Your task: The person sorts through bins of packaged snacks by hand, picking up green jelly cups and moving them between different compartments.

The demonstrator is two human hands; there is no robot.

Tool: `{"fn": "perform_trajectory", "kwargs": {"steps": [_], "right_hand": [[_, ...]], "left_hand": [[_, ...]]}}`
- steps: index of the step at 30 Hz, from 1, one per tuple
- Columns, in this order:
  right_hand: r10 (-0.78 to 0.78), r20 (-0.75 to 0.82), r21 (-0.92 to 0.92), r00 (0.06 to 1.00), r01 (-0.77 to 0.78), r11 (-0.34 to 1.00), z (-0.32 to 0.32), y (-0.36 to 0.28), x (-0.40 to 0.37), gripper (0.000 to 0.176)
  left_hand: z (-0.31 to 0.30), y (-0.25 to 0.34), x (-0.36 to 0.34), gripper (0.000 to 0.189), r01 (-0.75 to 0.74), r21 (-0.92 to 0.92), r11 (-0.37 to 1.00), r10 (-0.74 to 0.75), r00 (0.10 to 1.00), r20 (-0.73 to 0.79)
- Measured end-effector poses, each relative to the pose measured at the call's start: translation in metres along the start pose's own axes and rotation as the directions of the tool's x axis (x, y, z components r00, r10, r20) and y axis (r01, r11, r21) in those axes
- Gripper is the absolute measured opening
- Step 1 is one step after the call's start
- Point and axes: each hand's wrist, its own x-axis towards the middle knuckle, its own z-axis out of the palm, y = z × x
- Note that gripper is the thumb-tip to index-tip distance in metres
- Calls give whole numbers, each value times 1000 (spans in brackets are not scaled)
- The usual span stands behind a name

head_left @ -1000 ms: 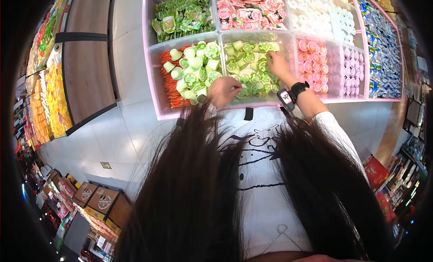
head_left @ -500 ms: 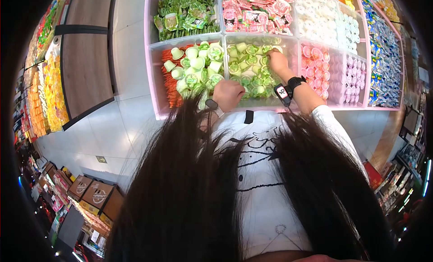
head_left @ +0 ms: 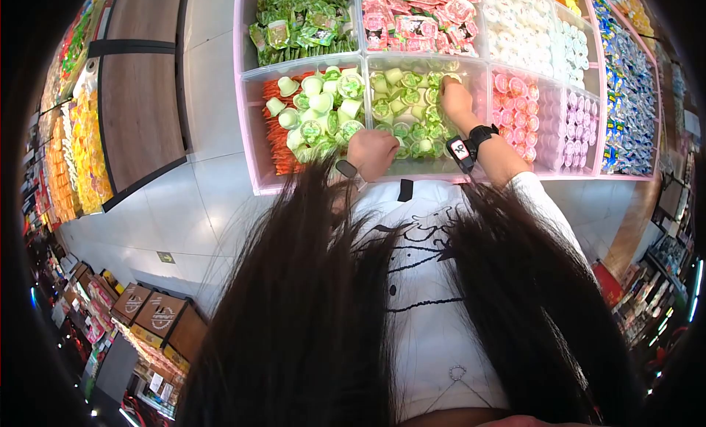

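Note:
My right hand reaches into the right side of a bin of green jelly cups. Its fingers are closed on a pale jelly cup that shows at the fingertips. My left hand is closed at the front of the bins, by the clear divider. Whatever its fingers hold, if anything, is hidden. Left of that divider, a heap of green jelly cups lies over red packets.
Behind are bins of green packets, pink packets and white cups. Pink-orange cups and purple cups stand to the right. A pink rim edges the display. Cartons sit at lower left.
My right hand has shifted very slightly, and a pale cup now shows more plainly at its fingertips. My left hand has stayed nearly in place.

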Motion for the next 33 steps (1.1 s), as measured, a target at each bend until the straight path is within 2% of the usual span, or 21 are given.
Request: {"fn": "perform_trajectory", "kwargs": {"steps": [2, 5, 6, 9, 12, 15, 21, 24, 27, 30, 33], "right_hand": [[-54, 38, -16, 998, 55, 998, -2, -4, -7, 14], [-276, -53, 181, 960, 281, 942, -3, -8, -25, 14], [-333, -23, 210, 943, 330, 920, 0, -8, -30, 19], [-487, 82, 131, 869, 475, 870, 3, -7, -37, 23], [-485, 115, 89, 867, 478, 874, 2, -7, -42, 19], [-473, 81, 104, 877, 464, 879, 6, -9, -37, 14], [-478, 145, 71, 866, 473, 878, 15, -20, -20, 11], [-453, 275, 19, 848, 466, 885, 24, -15, -4, 10], [-405, 290, 27, 867, 416, 909, 28, -12, 2, 10], [-408, 232, 63, 883, 405, 912, 22, -10, 4, 9], [-431, 245, 84, 869, 423, 902, 21, -5, 7, 9]], "left_hand": [[0, 1, 0, 5, 13, 15, 1000, -13, 1000, 8], [-1, 3, 2, 5, 36, 53, 998, -37, 999, 20], [-1, 4, 2, 5, 45, 67, 997, -47, 999, 24], [2, 3, 2, 6, 41, 99, 994, -44, 999, 27], [3, 2, 1, 6, 41, 104, 994, -42, 999, 4], [5, 1, 1, 6, 34, 106, 994, -34, 999, -5], [6, 1, 2, 6, 35, 125, 991, -35, 999, -3], [6, 1, 2, 6, 38, 144, 989, -39, 999, 5], [7, 0, 1, 6, 32, 155, 987, -33, 999, -2], [7, 0, 1, 7, 30, 153, 988, -30, 1000, -6], [7, -1, 1, 6, 26, 142, 989, -27, 1000, 6]]}}
